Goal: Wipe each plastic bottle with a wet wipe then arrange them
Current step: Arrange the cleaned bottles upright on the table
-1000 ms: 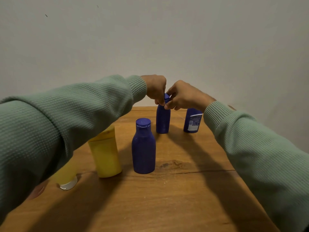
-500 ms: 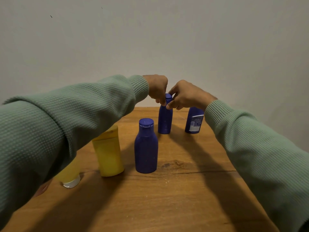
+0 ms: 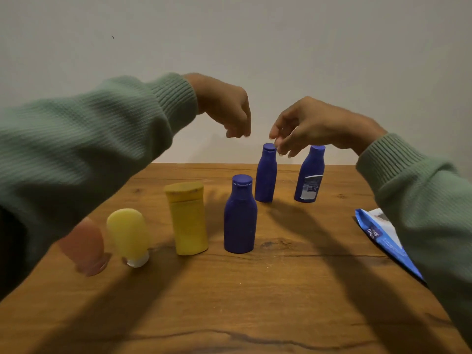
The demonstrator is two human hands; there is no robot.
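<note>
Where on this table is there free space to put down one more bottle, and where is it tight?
Widest bare wood: the near strip of the table, in front of the row. Another patch lies between the near blue bottle and the wipes packet. Tight: pink bottle, yellow tube and yellow bottle stand close together.

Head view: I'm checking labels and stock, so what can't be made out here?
All in the head view:
- Pink bottle: blurred; cap and print indistinct.
- Wipes packet: partly covered by the right sleeve; print unreadable.
- Labelled blue bottle: label text too small to read.
</note>
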